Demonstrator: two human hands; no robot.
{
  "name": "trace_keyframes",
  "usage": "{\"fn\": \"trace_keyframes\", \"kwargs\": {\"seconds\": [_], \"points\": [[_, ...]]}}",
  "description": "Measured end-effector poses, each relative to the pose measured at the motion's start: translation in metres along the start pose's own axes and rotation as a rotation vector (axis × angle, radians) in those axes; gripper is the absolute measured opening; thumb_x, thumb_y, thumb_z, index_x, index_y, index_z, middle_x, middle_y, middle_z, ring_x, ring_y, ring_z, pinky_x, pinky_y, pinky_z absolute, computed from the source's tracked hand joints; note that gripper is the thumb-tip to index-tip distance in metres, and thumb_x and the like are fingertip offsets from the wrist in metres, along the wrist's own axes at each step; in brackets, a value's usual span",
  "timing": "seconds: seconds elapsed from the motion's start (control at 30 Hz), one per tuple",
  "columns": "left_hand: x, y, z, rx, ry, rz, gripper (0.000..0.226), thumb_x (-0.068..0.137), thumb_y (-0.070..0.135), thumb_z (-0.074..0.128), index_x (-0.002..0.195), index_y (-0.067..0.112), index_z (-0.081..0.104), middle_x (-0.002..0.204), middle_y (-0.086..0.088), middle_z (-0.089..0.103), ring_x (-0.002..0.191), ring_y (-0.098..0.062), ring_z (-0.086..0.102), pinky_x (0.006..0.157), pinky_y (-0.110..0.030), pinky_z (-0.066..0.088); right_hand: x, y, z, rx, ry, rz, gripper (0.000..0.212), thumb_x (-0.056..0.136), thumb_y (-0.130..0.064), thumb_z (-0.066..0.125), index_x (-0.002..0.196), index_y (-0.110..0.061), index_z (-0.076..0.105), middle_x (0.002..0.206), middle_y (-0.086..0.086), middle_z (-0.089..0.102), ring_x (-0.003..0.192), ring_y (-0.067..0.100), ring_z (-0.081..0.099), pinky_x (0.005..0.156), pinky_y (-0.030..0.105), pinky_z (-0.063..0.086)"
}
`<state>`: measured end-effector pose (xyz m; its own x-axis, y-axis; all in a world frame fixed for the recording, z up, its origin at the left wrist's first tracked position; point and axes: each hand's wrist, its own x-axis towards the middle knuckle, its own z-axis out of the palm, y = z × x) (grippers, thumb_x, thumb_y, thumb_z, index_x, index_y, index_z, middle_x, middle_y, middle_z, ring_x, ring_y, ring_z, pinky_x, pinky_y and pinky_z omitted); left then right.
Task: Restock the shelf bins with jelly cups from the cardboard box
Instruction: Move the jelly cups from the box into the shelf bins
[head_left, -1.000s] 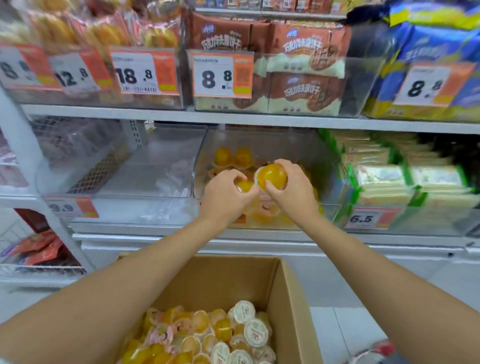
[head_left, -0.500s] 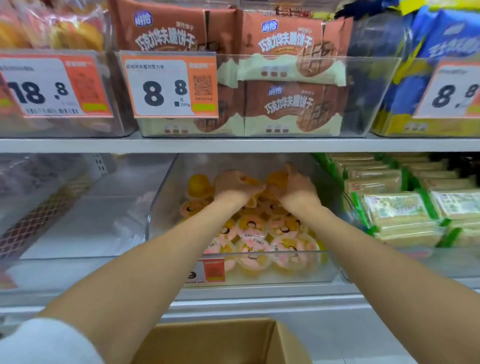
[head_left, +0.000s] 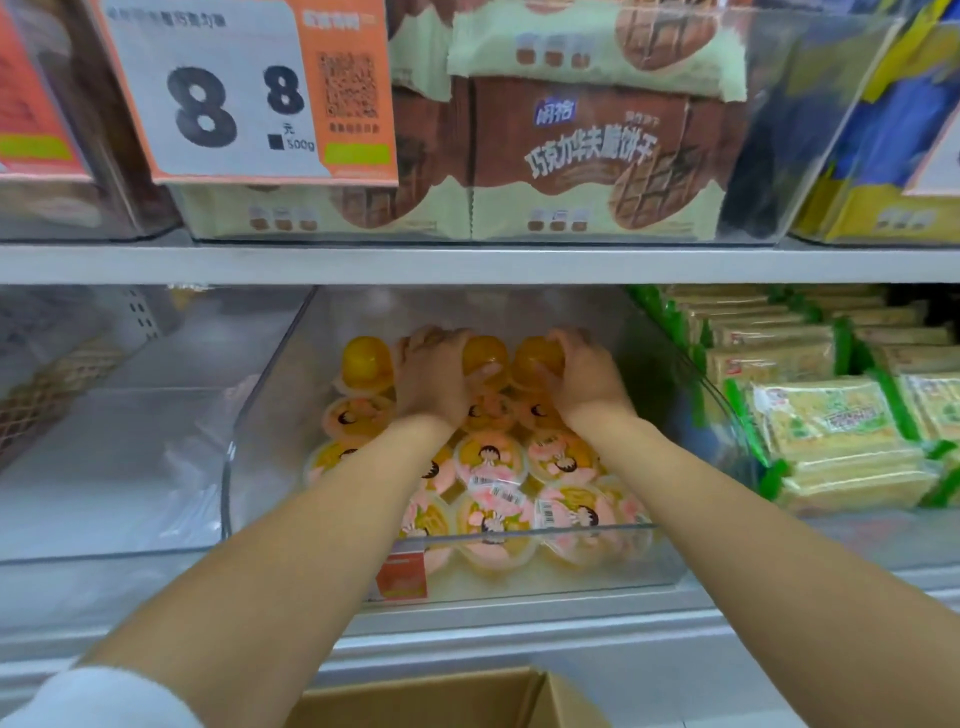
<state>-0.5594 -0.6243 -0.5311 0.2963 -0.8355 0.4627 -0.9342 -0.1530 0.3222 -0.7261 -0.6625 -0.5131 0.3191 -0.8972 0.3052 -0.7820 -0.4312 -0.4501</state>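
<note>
Both my hands reach deep into a clear plastic shelf bin (head_left: 244, 441) on the lower shelf. My left hand (head_left: 428, 376) grips an orange jelly cup (head_left: 484, 354), turned bottom up, at the back of the bin. My right hand (head_left: 584, 379) grips a second orange jelly cup (head_left: 537, 356) right beside it. A third upturned cup (head_left: 366, 361) stands to the left. Several jelly cups with pink printed lids (head_left: 491, 462) lie in rows in front. The cardboard box (head_left: 441, 699) shows only its top edge at the bottom of the view.
An empty clear bin (head_left: 130, 415) sits to the left. Green-edged wafer packs (head_left: 831, 426) fill the bin to the right. The shelf above (head_left: 467, 262) carries brown biscuit packs (head_left: 587, 145) and an 8.8 price tag (head_left: 244, 93).
My head and both hands have moved closer, deeper into the bin. The two orange cups went from in front of the shelf to the back row, both still held.
</note>
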Motion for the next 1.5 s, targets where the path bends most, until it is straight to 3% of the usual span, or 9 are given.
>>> {"fn": "trace_keyframes", "kwargs": {"seconds": [0.2,0.37,0.43,0.57,0.7,0.97,1.1,1.33,1.5], "points": [[0.0,0.004,0.0,0.022,0.048,0.06,0.038,0.089,0.044,0.06,0.125,0.034,0.06,0.129,0.005,0.059,0.125,-0.02,0.042,0.104,-0.037,0.024,0.0,0.0,0.002,-0.135,-0.003,0.0,0.037,0.095,-0.017,0.055,0.132,-0.017,0.05,0.136,0.008,0.049,0.115,0.032,0.057,0.091,0.038,0.049],[-0.007,0.001,-0.005,0.158,-0.033,0.152,0.044,0.096,0.029,0.052,0.14,0.029,0.046,0.139,0.004,0.052,0.133,-0.019,0.038,0.108,-0.035,0.02,-0.001,0.008,0.008,-0.364,-0.245,-0.053,0.071,0.1,-0.025,0.042,0.154,-0.011,-0.002,0.162,0.006,0.001,0.149,0.026,0.003,0.12,0.043,0.008],[-0.009,0.003,-0.009,0.167,-0.087,0.141,0.05,0.096,0.022,0.052,0.144,0.026,0.04,0.145,0.002,0.046,0.138,-0.02,0.032,0.11,-0.035,0.019,-0.004,0.005,0.003,-0.409,-0.219,-0.053,0.072,0.099,-0.025,0.041,0.154,-0.01,-0.003,0.163,0.006,-0.003,0.15,0.024,-0.003,0.12,0.044,0.003],[-0.023,0.008,-0.03,0.098,-0.152,0.025,0.048,0.093,0.021,0.055,0.14,0.024,0.044,0.143,-0.003,0.046,0.135,-0.025,0.035,0.108,-0.037,0.031,-0.018,-0.017,-0.02,-0.332,-0.036,-0.125,0.057,0.095,-0.021,0.049,0.148,-0.009,0.03,0.155,0.009,0.029,0.144,0.025,0.022,0.114,0.039,0.018],[-0.069,0.01,-0.073,-0.124,-0.127,-0.023,0.018,0.087,0.023,0.058,0.104,0.018,0.061,0.104,-0.008,0.064,0.095,-0.029,0.061,0.072,-0.036,0.05,-0.054,-0.039,-0.035,-0.184,0.096,-0.195,0.033,0.085,-0.017,0.054,0.117,-0.014,0.064,0.119,0.012,0.065,0.113,0.033,0.055,0.097,0.037,0.039],[-0.195,-0.006,-0.154,-0.143,-0.031,-0.038,0.012,0.085,0.024,0.057,0.077,0.02,0.048,0.072,0.0,0.059,0.069,-0.025,0.053,0.059,-0.036,0.042,-0.187,-0.101,-0.024,0.159,0.237,-0.261,0.013,0.081,-0.015,0.059,0.088,-0.014,0.069,0.086,0.001,0.066,0.082,0.021,0.06,0.069,0.033,0.045],[-0.264,-0.044,-0.149,-0.069,-0.221,-0.077,0.01,0.084,0.021,0.056,0.079,0.021,0.048,0.075,0.003,0.06,0.071,-0.02,0.053,0.059,-0.033,0.04,-0.247,-0.112,0.027,0.196,-0.053,-0.245,0.013,0.085,-0.015,0.057,0.092,-0.014,0.068,0.086,-0.001,0.061,0.079,0.02,0.057,0.065,0.031,0.042],[-0.366,-0.157,-0.085,0.099,-0.858,-0.452,0.01,0.086,0.03,0.057,0.094,0.024,0.057,0.099,0.003,0.062,0.091,-0.021,0.061,0.072,-0.03,0.05,-0.326,-0.076,0.152,0.054,-0.799,-0.117,0.031,0.088,-0.018,0.056,0.117,-0.019,0.065,0.12,0.003,0.064,0.107,0.022,0.061,0.09,0.035,0.051],[-0.426,-0.242,-0.029,0.259,-1.343,-0.422,0.033,0.077,0.042,0.055,0.107,0.029,0.063,0.113,0.005,0.067,0.097,-0.017,0.063,0.077,-0.03,0.053,-0.368,-0.065,0.222,0.028,-1.04,-0.081,0.045,0.085,-0.016,0.058,0.13,-0.022,0.057,0.125,0.004,0.063,0.105,0.026,0.063,0.075,0.03,0.049]]}}
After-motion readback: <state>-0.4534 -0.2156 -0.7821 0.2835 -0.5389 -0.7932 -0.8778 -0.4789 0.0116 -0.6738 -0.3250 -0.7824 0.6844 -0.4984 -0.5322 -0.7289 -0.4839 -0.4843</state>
